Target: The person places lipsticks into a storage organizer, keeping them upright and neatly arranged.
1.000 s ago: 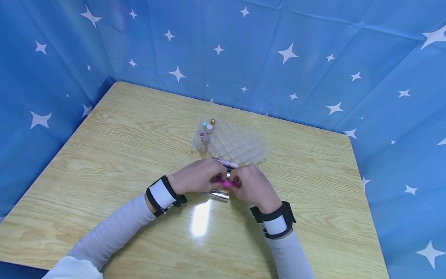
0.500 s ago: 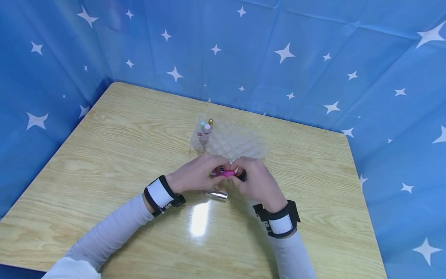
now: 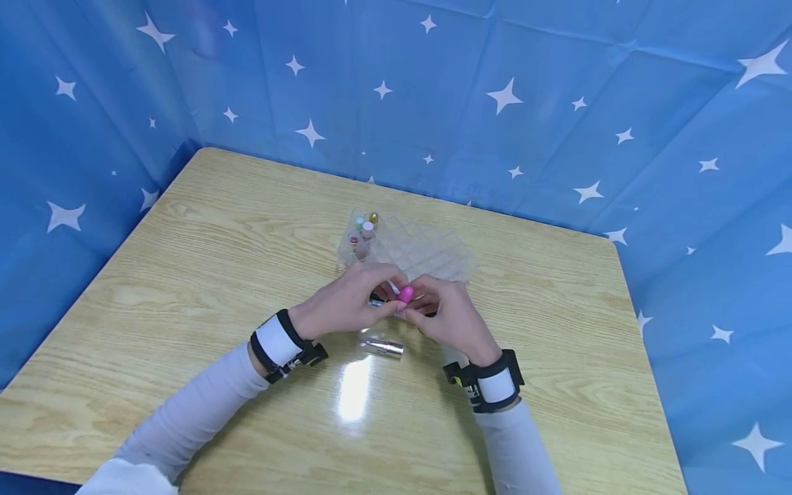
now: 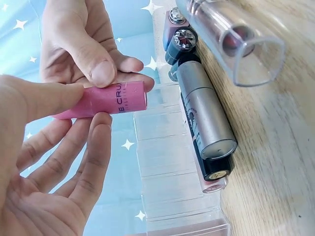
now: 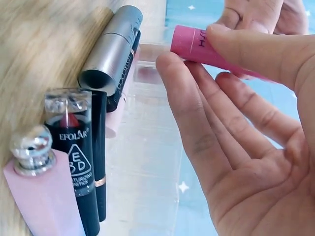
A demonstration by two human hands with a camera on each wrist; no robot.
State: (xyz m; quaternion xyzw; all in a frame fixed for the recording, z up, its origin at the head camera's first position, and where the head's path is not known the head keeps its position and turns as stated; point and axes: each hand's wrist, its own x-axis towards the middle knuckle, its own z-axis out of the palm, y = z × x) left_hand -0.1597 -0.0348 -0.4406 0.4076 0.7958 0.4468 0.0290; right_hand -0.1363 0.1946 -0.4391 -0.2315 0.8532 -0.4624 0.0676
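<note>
A pink lipstick tube (image 3: 405,294) with dark lettering is held between both hands above the table. My left hand (image 3: 346,295) pinches it between thumb and fingers, and so does my right hand (image 3: 458,320) from the other side. In the left wrist view the pink tube (image 4: 118,101) lies nearly level. Beyond the fingers, a silver tube (image 4: 204,108) rests beside a black tube and a pale pink one. The right wrist view also shows a clear-capped black lipstick (image 5: 74,162) and a pale pink tube (image 5: 39,191) with a round silver top.
Behind the hands stands a clear compartment organizer (image 3: 433,251), with several small cosmetics in its left end. A shiny silver tube (image 3: 383,347) lies on the wooden table (image 3: 185,275) in front of the hands. A blue star-patterned curtain (image 3: 402,124) hangs behind the table.
The pink lipstick tube has turned between the fingers, and its rounded end now tilts upward. Both hands have shifted slightly away from the front silver tube.
</note>
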